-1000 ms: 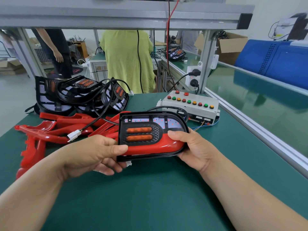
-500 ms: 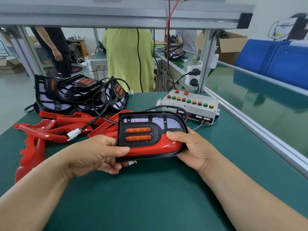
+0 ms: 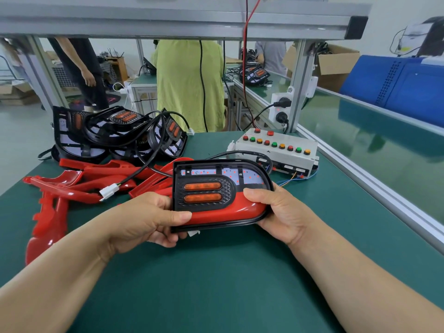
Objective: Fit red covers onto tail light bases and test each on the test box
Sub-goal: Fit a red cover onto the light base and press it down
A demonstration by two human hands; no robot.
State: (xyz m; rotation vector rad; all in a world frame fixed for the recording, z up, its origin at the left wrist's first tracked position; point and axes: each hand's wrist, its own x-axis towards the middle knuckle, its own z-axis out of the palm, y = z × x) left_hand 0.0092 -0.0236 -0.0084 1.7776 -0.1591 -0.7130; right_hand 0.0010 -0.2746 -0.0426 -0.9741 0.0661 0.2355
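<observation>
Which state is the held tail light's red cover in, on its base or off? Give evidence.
On: the red cover lies within the black base rim; latching unclear.

I can pass over the mat (image 3: pixel 216 272) near me and to the right, up to the side rail (image 3: pixel 374 188). Left is blocked by the red covers (image 3: pixel 79 186), with black bases (image 3: pixel 115 133) stacked behind and a cable (image 3: pixel 144 169) trailing across. The test box (image 3: pixel 276 150) sits far right, and an overhead beam (image 3: pixel 168 20) caps the height.
</observation>
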